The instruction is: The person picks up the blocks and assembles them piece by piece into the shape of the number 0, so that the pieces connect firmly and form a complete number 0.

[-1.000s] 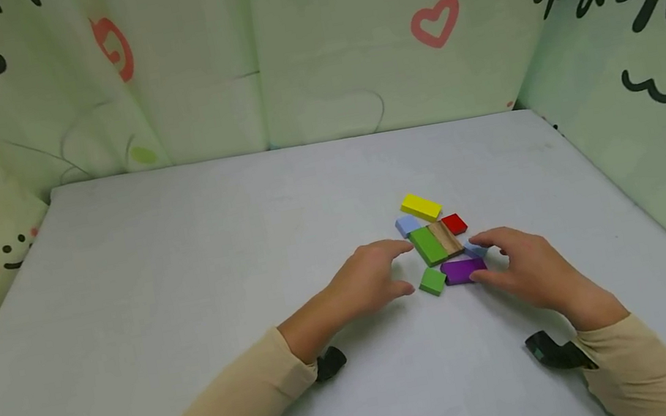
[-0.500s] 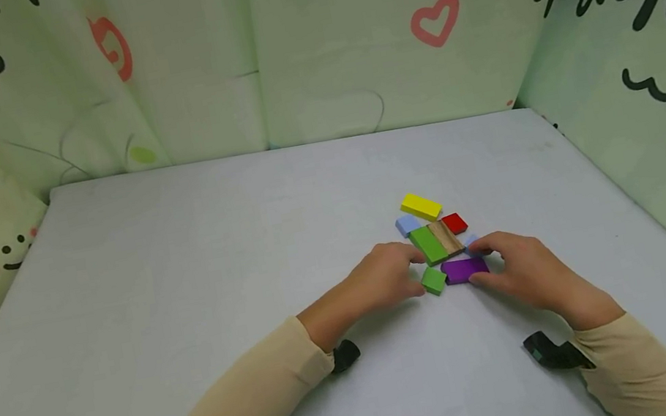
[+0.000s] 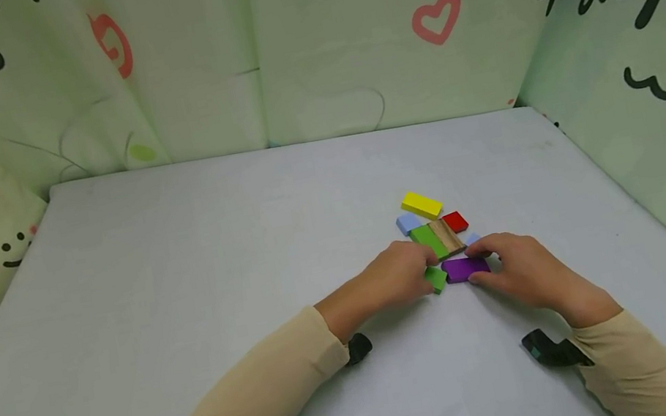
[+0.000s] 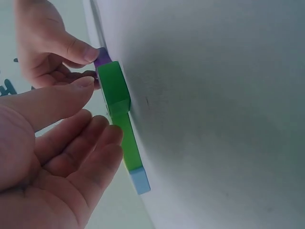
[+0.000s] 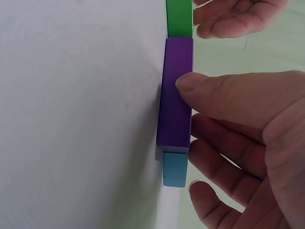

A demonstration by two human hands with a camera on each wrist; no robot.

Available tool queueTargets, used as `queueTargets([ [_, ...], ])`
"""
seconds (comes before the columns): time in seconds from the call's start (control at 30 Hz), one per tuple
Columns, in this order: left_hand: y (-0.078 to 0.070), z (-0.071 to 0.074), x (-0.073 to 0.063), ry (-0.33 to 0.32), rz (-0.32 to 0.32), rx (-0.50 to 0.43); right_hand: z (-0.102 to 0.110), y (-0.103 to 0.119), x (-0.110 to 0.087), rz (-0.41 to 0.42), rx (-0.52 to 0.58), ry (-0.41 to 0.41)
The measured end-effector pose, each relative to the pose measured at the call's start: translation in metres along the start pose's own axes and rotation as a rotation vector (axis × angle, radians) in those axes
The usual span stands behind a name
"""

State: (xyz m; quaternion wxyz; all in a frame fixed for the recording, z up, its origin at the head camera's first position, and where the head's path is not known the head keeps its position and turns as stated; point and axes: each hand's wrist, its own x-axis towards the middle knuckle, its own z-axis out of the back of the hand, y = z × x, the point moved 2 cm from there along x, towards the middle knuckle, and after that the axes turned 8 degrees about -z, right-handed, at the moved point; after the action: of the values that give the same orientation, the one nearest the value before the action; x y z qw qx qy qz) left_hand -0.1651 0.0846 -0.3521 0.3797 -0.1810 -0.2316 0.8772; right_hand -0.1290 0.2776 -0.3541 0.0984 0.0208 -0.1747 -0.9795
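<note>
In the head view several coloured wooden blocks lie flat in a group. My right hand [image 3: 521,271] pinches the purple block [image 3: 466,269], thumb on its near side and fingers behind it, as the right wrist view also shows. My left hand [image 3: 395,275] is at the small green block [image 3: 436,279] and hides part of it. From the left wrist view, its thumb tip is beside that block and its loosely bent fingers are near the larger green block [image 4: 129,143]; whether they touch is unclear. The wood-brown block [image 3: 447,235] lies against the larger green block.
Farther back are the yellow block [image 3: 422,205], a red block [image 3: 456,221] and a light blue block [image 3: 408,223]. Another light blue block [image 5: 175,169] sits behind the purple one. The white table [image 3: 182,264] is bordered by printed green curtains [image 3: 330,37].
My left hand has moved right, up to the small green block, and now covers part of it. My right hand stays at the purple block, almost still.
</note>
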Motion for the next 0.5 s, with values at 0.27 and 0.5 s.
queueTargets([
  [0.27, -0.0004, -0.0015, 0.0054, 0.021, 0.003, -0.019, 0.0006, 0.0002, 0.0001, 0.004, 0.004, 0.008],
  [0.5, 0.0013, -0.0031, 0.0090, 0.032, 0.018, -0.027, 0.0003, -0.0004, -0.0004, 0.009, 0.006, 0.008],
])
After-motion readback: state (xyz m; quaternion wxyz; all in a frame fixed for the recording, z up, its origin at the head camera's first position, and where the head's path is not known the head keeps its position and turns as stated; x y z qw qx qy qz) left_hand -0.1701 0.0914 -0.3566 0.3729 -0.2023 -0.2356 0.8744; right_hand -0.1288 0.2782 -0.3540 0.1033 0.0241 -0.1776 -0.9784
